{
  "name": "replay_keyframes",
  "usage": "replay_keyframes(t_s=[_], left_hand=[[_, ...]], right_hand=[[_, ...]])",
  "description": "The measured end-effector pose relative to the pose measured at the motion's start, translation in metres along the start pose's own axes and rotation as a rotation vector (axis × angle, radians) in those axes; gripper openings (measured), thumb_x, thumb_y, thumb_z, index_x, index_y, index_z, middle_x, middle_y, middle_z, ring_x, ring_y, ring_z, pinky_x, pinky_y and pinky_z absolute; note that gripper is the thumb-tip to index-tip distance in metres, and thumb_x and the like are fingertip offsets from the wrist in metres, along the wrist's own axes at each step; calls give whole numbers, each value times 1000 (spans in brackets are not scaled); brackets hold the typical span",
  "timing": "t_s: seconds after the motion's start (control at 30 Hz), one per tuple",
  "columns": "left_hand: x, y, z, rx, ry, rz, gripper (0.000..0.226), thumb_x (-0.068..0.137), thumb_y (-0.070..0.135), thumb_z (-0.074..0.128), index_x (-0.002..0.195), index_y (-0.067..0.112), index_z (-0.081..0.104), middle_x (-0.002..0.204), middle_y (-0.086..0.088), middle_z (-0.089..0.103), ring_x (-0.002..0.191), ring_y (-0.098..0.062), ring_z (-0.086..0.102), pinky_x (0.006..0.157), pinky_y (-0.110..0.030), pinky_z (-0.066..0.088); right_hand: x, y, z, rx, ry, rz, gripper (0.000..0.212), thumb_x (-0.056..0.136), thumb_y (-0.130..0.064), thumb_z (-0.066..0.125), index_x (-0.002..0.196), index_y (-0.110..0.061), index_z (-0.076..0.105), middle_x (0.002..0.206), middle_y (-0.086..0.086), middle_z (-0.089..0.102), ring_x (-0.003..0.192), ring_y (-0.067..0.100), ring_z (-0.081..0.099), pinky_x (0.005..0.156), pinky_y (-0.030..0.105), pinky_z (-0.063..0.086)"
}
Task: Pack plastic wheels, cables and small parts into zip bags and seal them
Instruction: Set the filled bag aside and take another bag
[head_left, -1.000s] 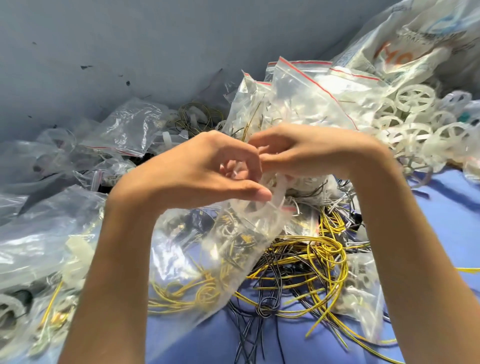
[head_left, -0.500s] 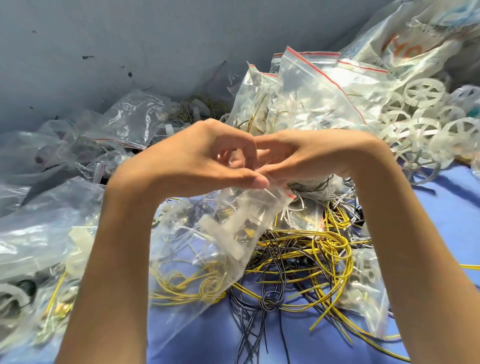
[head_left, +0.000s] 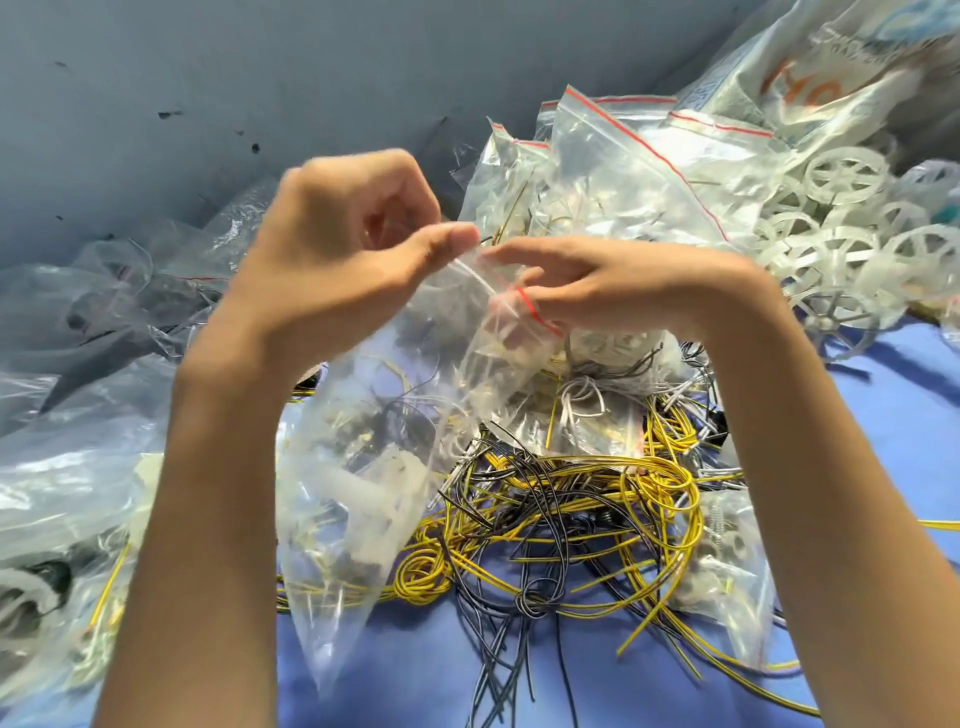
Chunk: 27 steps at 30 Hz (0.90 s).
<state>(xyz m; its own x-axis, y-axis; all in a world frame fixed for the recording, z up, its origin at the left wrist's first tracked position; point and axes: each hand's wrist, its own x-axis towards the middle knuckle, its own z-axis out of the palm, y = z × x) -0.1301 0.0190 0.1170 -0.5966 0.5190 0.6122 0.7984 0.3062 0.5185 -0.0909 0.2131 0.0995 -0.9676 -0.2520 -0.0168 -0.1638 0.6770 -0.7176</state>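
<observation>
Head view, centre of frame: best to keep the zip bag (head_left: 374, 467) hanging taut by its mouth and press the red-edged strip shut from one end to the other, with nothing caught in it. Left hand (head_left: 343, 260) raised centre-left, thumb and curled fingers pinching the bag's top edge; right hand (head_left: 623, 291) just beside, index out, lower fingers curled on the red strip, apparently gripping it.

zip bag (head_left: 374, 467): clear, edged with a red seal stripe | cables (head_left: 597, 462) right of the zip bag: yellow and black strands tangled, a few white | wheels (head_left: 847, 174) up right of it: translucent white, spoked | cloth (head_left: 909, 415) under it: plain blue | wall (head_left: 260, 78) behind it: grey-blue, flecked with dark specks | sack (head_left: 810, 83) far up right of it: white, printed in orange
</observation>
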Motion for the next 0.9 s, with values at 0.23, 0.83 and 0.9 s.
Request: replay_keyframes(t_s=[0.23,0.83,0.9], left_hand=[[-2,8,0,13,-205,14,22,78,39,66,70,20,58,59,6,41,57,-6,35,53,-26,30],[-1,-8,2,-99,-349,-117,83,53,57,76,126,39,41,134,14,44,103,5,58,87,-15,50],[-4,-21,-5,34,-462,-243,93,43,70,74,126,45,41,134,18,45,110,11,51,92,-15,47]], right_hand=[[3,-1,1,-45,39,31,60,90,-38,59,142,-30,31,112,-10,68,105,18,63,99,43,46],[-2,-5,-1,20,-110,-103,43,64,-46,71,104,-31,64,82,-12,71,69,-3,63,65,16,50],[-3,-3,-2,-23,-155,-97,54,60,-52,71,111,-41,58,102,-11,70,83,-3,66,74,18,54]])
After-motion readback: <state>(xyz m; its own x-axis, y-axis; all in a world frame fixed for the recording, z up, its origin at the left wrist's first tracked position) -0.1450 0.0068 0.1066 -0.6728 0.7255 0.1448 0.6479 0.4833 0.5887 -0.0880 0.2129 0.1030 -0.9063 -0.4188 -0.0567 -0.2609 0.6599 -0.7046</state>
